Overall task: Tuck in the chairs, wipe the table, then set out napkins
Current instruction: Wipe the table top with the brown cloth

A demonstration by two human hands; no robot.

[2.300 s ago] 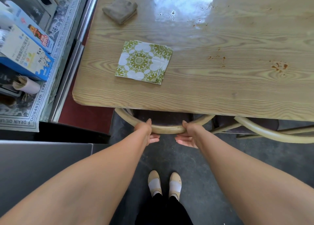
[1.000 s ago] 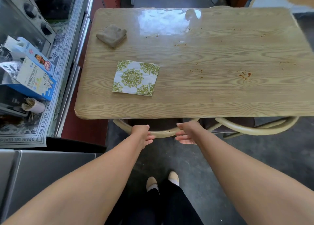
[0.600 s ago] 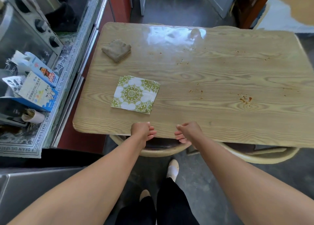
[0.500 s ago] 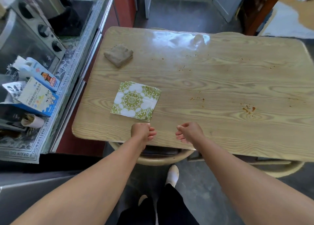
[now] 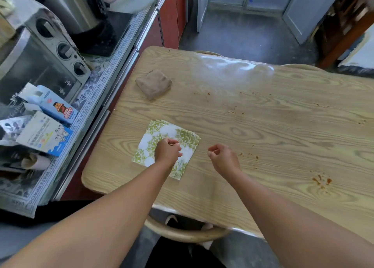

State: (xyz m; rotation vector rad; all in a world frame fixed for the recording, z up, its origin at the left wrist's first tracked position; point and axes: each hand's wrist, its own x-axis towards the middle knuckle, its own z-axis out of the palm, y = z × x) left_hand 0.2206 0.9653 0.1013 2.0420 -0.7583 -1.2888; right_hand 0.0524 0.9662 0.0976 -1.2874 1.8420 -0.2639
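Head view. The worktop (image 5: 263,138) carries a stack of napkins (image 5: 162,132) near its left end — the landmark for all that follows. The left hand (image 5: 167,152) hangs directly over the near half of the napkins, its grip loose, with fingers curled in and no sheet visibly pinched; whether it touches the top sheet cannot be told. The right hand (image 5: 223,159) hovers just right of the napkins and apart from them, its grip likewise half-curled and holding nothing. A folded brown cloth (image 5: 153,84) lies beyond the napkins, well apart from them. Crumbs (image 5: 234,111) and a reddish stain (image 5: 321,181) lie to the right of the napkins, so the wiping appears not yet done. A chair (image 5: 182,233) stands on the near side of the napkins, its curved back close under the worktop edge. Handling, as judged: the napkins are thin paper — light, limp, easily creased, and apt to cling together or slide on the glossy wood. One is best taken by a free corner with a fingertip pinch. The cloth is soft and bulky, and a whole-hand grasp from above should suit it.
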